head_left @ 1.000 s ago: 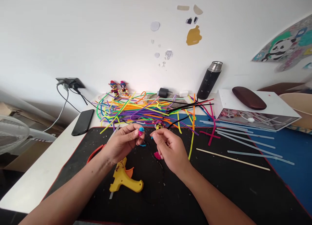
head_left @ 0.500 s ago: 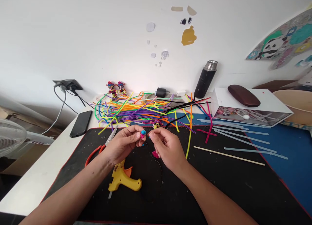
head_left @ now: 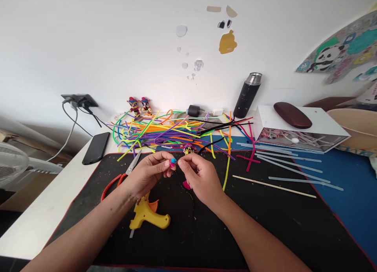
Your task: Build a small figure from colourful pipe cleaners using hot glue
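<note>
My left hand (head_left: 153, 170) pinches a small blue and pink piece (head_left: 173, 162), apparently of coiled pipe cleaner, between thumb and forefinger. My right hand (head_left: 202, 175) is closed right beside it, thumb and forefinger pressed together at the blue top. Whatever they grip is too small to make out. Below the right fingers lies a pink fan-shaped piece (head_left: 186, 184), partly covered by that hand. Beneath my left wrist rests a yellow glue gun (head_left: 150, 217) with an orange trigger. Scissors (head_left: 119, 179) with orange handles are partly hidden behind the left forearm.
A heap of colourful pipe cleaners (head_left: 165, 132) spreads behind my hands, with two small figures (head_left: 138, 106) at its back. Glue sticks (head_left: 294, 166) and a wooden stick (head_left: 273, 186) lie right. Around stand a black flask (head_left: 247, 95), a white box (head_left: 306, 130) and a phone (head_left: 96, 148).
My right fingertips have come slightly closer to the blue top of the small piece. My left hand keeps its pinch. The whole view has shifted a little.
</note>
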The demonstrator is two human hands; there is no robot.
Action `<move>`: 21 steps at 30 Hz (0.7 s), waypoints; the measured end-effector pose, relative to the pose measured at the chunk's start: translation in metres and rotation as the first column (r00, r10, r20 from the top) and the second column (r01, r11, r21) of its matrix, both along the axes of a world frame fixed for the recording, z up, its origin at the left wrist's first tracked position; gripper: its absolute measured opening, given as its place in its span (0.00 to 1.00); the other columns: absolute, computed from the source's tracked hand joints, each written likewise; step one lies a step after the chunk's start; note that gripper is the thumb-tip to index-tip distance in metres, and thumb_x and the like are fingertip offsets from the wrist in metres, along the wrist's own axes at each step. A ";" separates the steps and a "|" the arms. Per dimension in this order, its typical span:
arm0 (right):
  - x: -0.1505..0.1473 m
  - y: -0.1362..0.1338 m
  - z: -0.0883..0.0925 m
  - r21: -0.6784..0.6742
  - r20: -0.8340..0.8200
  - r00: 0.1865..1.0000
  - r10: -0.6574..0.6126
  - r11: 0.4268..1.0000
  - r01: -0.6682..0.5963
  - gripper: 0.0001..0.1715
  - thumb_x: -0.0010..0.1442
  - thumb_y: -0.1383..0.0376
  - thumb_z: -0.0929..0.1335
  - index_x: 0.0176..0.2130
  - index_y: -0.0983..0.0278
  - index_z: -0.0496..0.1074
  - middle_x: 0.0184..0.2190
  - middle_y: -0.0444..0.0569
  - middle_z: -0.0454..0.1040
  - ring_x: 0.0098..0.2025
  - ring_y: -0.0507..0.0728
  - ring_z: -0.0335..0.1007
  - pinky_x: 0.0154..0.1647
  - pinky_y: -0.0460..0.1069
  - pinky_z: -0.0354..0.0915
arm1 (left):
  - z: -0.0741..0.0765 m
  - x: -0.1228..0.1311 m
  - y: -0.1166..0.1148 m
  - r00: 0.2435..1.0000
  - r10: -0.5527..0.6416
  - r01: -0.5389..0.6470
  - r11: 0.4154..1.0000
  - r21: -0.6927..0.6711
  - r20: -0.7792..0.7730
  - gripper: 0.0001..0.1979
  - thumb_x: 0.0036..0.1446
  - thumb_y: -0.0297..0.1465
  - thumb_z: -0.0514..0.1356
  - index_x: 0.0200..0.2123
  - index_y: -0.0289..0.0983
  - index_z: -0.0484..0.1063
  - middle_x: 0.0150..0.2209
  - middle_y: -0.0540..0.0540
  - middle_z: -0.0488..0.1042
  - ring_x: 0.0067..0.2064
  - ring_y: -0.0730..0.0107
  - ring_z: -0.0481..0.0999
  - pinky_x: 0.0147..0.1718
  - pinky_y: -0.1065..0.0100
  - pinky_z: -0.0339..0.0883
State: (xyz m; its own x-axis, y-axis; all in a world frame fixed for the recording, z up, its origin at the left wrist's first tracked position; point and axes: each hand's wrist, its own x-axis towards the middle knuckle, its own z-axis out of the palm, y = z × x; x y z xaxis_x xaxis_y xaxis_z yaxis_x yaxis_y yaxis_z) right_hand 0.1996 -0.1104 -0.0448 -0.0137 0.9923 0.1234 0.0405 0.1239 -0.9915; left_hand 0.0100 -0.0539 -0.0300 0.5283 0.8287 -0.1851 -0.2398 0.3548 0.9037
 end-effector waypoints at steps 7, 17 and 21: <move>-0.001 -0.001 0.001 0.004 0.010 1.000 -0.001 1.000 0.001 0.18 0.71 0.51 0.68 0.38 0.62 0.77 0.24 0.43 0.72 0.22 0.51 0.61 0.22 0.45 0.58 | -0.003 -0.001 -0.003 1.000 0.002 -0.002 1.000 0.005 -0.015 0.12 0.53 0.35 0.77 0.35 0.34 0.84 0.31 0.45 0.80 0.30 0.72 0.74 0.31 0.72 0.67; -0.001 0.000 0.000 -0.006 0.002 1.000 0.009 1.000 -0.009 0.18 0.70 0.51 0.69 0.38 0.62 0.77 0.24 0.43 0.73 0.22 0.51 0.61 0.22 0.45 0.58 | -0.004 -0.001 -0.003 1.000 0.012 -0.012 1.000 -0.013 -0.002 0.13 0.52 0.36 0.78 0.35 0.34 0.84 0.31 0.45 0.80 0.29 0.73 0.74 0.31 0.73 0.67; -0.001 0.001 -0.002 -0.020 -0.018 1.000 0.011 1.000 -0.011 0.19 0.71 0.50 0.69 0.38 0.62 0.77 0.23 0.42 0.72 0.21 0.50 0.61 0.22 0.45 0.59 | -0.004 -0.002 -0.004 1.000 0.011 -0.011 1.000 0.000 -0.026 0.13 0.52 0.36 0.78 0.35 0.34 0.84 0.31 0.45 0.80 0.29 0.73 0.74 0.31 0.73 0.67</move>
